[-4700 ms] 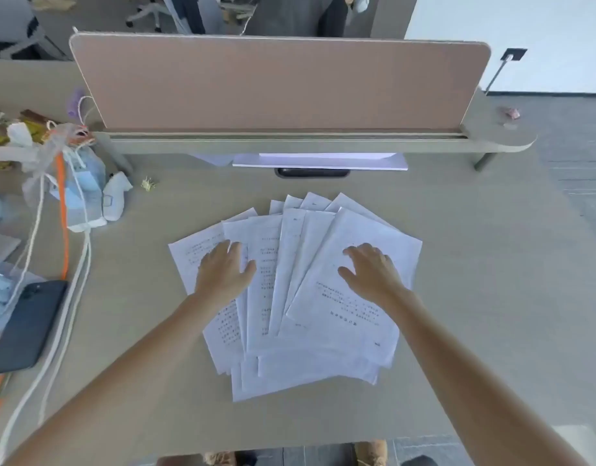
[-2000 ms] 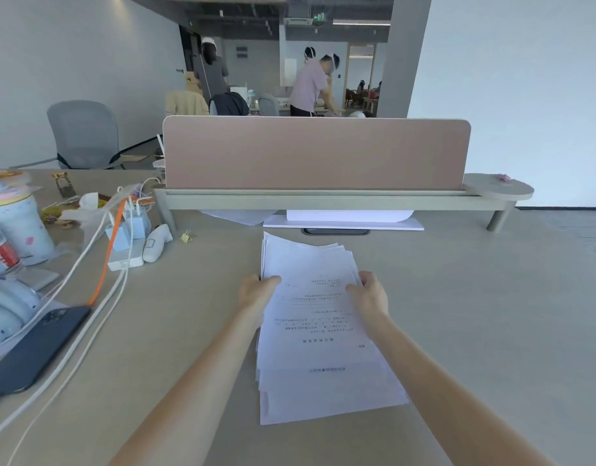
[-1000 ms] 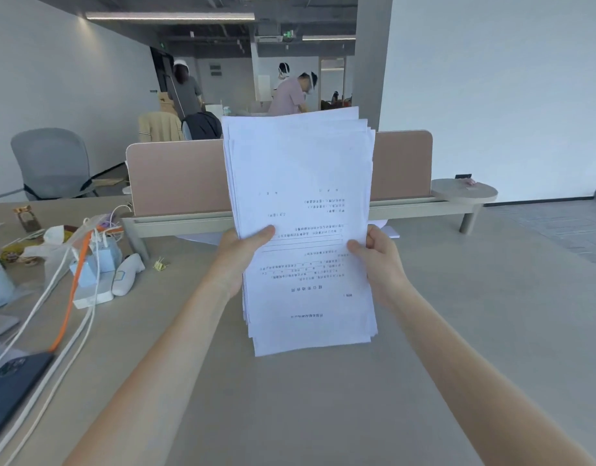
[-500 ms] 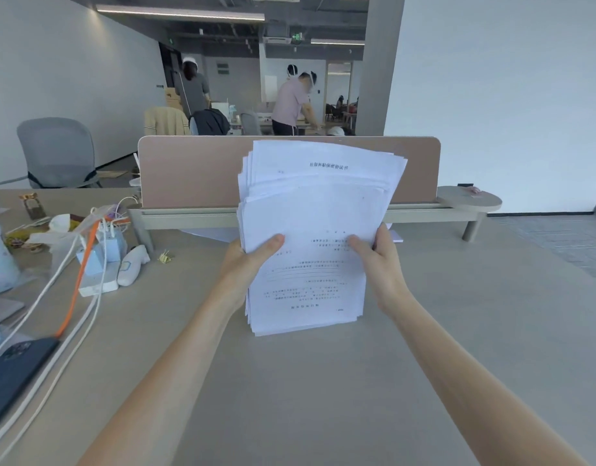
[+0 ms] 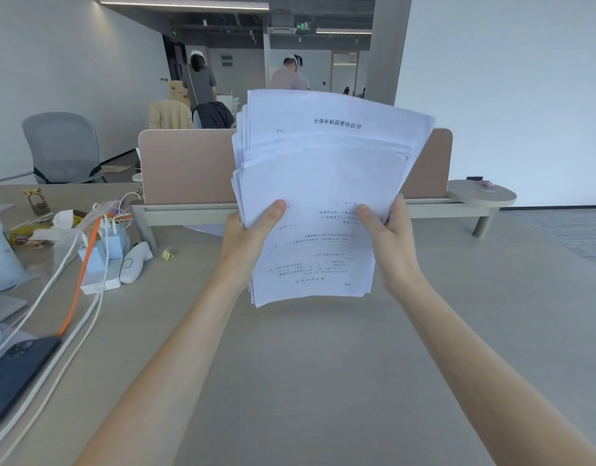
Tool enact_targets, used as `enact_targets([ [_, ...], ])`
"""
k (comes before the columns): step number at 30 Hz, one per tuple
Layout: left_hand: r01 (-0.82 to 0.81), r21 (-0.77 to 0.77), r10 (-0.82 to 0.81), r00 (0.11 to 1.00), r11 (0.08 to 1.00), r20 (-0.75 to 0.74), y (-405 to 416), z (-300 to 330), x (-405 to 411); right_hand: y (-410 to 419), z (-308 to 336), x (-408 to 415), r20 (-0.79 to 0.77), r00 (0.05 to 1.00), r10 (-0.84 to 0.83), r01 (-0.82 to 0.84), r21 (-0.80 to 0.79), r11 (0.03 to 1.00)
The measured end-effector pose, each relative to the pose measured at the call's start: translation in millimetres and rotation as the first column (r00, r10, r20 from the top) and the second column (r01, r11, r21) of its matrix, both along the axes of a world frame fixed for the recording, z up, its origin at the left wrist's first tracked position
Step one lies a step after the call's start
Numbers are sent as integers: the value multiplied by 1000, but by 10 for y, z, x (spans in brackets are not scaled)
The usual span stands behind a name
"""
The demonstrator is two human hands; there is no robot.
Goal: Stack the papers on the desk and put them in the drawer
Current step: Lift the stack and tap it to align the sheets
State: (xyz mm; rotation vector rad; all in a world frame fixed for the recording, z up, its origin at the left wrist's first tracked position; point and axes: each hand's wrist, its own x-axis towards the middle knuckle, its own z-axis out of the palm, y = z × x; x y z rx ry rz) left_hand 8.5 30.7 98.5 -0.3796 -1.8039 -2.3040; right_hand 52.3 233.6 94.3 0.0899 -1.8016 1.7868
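A stack of white printed papers [image 5: 323, 183] stands upright in front of me, lifted just above the beige desk [image 5: 323, 364]. My left hand [image 5: 246, 243] grips its left edge with the thumb on the front sheet. On the right edge, my right hand [image 5: 390, 243] holds it the same way. The sheets are uneven: several rear pages stick up higher and fan to the right. No drawer is in view.
A pink divider panel [image 5: 189, 166] on a shelf [image 5: 481, 193] closes the desk's far side. Left of me lie a power strip with chargers [image 5: 101, 260], white and orange cables [image 5: 78, 290], a dark phone [image 5: 14, 375] and clutter. Two people stand far behind.
The papers went from spread flat on the desk to gathered, then lifted upright. In the last half second the stack rose off the desk and its rear sheets stick up higher.
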Motion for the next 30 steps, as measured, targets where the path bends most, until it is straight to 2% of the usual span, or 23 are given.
enact_targets([
  [4,51,-78,-45,995,996,87,-11,-302,-24,37,-119,-27,48,999,24,-23,-30,999],
  [9,36,-115,-14,983,993,182,34,-573,-49,131,-301,-99,101,994,35,-34,-5,999],
  [15,32,-198,-4,990,980,138,89,-510,-105,201,-385,-180,78,997,-2,-1,44,999],
  [19,-26,-238,33,999,971,23,141,-408,-142,184,-274,-222,37,998,-50,48,65,997],
  [25,-115,-109,109,992,987,-59,185,-305,-118,74,-96,-210,-22,998,-63,64,52,997],
  [28,-32,-19,33,998,999,61,153,-399,-167,54,-191,-246,52,998,-18,15,58,998],
  [30,10,-46,-1,980,999,197,141,-558,-196,76,-355,-298,151,988,14,-20,36,999],
])
